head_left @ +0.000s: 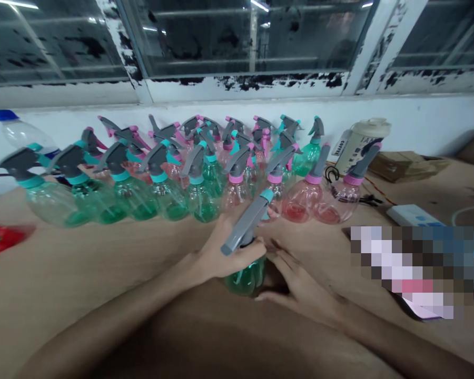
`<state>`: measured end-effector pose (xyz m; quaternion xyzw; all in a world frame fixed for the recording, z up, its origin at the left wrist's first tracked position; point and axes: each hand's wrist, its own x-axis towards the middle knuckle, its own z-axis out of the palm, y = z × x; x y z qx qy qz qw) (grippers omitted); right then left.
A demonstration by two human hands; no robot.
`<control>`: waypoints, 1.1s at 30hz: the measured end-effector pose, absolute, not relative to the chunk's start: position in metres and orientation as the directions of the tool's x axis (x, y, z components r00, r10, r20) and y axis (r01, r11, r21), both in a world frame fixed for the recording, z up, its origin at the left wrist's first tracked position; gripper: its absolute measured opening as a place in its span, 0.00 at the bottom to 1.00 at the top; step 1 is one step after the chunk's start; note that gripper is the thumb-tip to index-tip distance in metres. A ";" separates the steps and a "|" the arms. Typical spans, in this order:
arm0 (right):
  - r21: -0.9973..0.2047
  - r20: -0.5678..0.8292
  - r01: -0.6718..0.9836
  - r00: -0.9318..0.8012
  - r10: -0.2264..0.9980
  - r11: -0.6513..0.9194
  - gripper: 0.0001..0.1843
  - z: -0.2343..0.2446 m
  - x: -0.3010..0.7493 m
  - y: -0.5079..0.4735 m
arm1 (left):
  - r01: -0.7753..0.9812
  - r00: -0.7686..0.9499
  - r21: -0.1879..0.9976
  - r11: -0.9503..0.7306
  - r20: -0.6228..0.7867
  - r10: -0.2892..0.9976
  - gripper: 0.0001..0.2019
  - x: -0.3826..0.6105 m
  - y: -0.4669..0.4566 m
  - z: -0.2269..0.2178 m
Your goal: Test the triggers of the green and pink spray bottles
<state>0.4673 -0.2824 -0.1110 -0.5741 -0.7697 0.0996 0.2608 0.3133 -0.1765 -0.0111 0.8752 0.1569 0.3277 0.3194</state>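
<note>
A green spray bottle [247,279] with a grey trigger head and a teal nozzle tip stands near the table's front, its top tilted to the right. My left hand [237,247] is closed around its neck, just under the trigger head. Low on the bottle's right side, my right hand [300,287] has its fingers stretched and thumb apart; whether the fingertips touch the bottle I cannot tell. Behind both hands runs a row of similar bottles, among them a green bottle [203,202] with a teal collar and a pink bottle [300,202] with a pink collar.
More sprayers line the wall behind the front row. A clear bottle with a blue cap [23,131] stands at far left, above a red packet [8,239]. At right are a coffee cup [363,139], a cardboard piece [411,163], a white box [414,216] and a blurred-out item.
</note>
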 end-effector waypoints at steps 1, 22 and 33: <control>-0.446 0.295 0.835 -0.201 0.934 0.321 0.44 -0.111 0.467 -0.283 | 0.063 0.741 0.669 -0.741 0.466 0.484 0.19 0.313 -0.177 -0.012; -0.675 0.534 0.629 0.055 0.844 0.386 0.50 -0.068 0.457 -0.286 | 0.123 0.763 0.787 -0.605 0.315 0.565 0.42 0.296 -0.197 -0.014; -0.761 0.460 0.566 0.128 0.879 0.316 0.49 -0.048 0.427 -0.268 | 0.338 0.788 0.694 -0.636 0.161 0.594 0.33 0.241 -0.201 -0.075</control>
